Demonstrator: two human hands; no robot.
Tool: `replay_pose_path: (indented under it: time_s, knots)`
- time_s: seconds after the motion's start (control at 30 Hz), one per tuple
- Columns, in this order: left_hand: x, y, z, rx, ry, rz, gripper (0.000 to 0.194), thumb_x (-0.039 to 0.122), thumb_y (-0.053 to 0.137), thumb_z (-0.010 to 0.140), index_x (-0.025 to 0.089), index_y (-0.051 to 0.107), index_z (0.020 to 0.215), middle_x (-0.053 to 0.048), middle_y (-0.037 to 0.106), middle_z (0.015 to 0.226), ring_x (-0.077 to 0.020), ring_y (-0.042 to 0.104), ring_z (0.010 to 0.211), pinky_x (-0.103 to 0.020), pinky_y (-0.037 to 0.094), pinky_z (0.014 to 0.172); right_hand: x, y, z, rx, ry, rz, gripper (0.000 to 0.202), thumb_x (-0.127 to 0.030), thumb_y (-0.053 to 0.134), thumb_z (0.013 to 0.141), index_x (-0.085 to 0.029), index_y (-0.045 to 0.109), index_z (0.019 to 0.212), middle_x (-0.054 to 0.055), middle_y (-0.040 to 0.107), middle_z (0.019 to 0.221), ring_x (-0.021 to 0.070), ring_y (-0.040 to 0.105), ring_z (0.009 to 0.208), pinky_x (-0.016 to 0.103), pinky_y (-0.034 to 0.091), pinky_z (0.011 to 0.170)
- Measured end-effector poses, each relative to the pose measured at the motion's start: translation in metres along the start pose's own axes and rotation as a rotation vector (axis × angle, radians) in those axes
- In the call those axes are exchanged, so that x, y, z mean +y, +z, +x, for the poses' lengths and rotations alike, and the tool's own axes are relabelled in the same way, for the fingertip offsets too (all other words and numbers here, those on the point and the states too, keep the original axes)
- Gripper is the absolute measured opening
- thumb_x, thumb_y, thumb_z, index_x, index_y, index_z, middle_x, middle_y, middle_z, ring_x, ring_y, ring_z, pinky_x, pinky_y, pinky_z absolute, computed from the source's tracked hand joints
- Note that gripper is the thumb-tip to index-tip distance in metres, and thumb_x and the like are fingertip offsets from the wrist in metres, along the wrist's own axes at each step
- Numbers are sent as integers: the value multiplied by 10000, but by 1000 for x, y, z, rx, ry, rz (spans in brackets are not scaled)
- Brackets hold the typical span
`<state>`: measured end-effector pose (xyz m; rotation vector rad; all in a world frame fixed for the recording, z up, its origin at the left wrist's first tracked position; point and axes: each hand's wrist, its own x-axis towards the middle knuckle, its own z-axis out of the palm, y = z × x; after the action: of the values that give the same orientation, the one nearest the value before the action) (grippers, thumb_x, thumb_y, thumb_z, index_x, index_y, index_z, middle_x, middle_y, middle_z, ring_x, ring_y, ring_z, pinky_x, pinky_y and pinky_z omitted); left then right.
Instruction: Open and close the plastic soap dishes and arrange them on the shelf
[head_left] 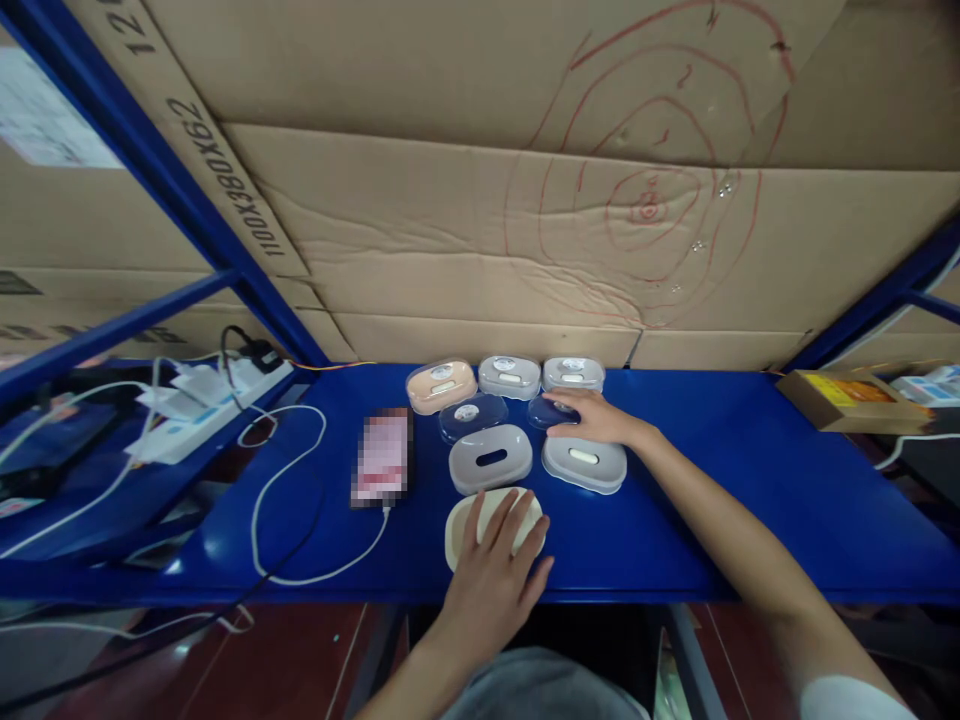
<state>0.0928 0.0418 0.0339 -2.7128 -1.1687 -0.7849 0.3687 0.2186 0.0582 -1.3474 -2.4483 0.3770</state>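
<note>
My left hand (495, 570) lies flat, fingers spread, on a cream oval soap dish (459, 522) at the front edge of the blue shelf (712, 480). My right hand (596, 418) reaches farther back and rests over a clear bluish lid (541, 412), just behind a grey tray (585, 465). A grey drain tray with a slot (490, 458) sits between the hands. Behind it lies a clear lid with a sticker (472, 415). A peach boxed dish (441, 385) and two grey boxed dishes (510, 376) (574, 373) line the back.
A phone (382, 457) on a white cable (289, 500) lies left of the dishes. A white power strip with plugs (202, 400) sits at far left. Cardboard sheets (525, 200) form the back wall. A yellow carton (851, 398) lies at the right end.
</note>
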Motion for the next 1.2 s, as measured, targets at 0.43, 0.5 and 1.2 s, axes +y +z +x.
replay_pose_path:
  time_s: [0.43,0.5,1.2]
  knots:
    - [-4,3,-8,186,16,-175,243,175,651,959,229,700,1191,-79,762,1260,-258,661,1275,-549,298,1269,-62,1,-107,159,98,-254,855,-646,655,942,-276,328,1640,182,415,1651,413,385,1528,646,420,1157]
    - [0,3,-7,186,37,-194,234,174,651,955,226,707,1176,-77,765,1251,-254,663,1270,-538,300,1268,-64,8,-116,180,61,-275,753,-521,642,993,-284,333,1638,180,355,1687,404,307,1575,661,368,1199]
    - [29,9,29,39,22,-207,368,231,585,992,151,622,1350,-174,668,1390,-319,667,1229,-495,579,1028,-71,2,-131,258,63,-76,282,-418,594,1042,-318,750,1254,92,710,1255,310,667,1187,508,527,955]
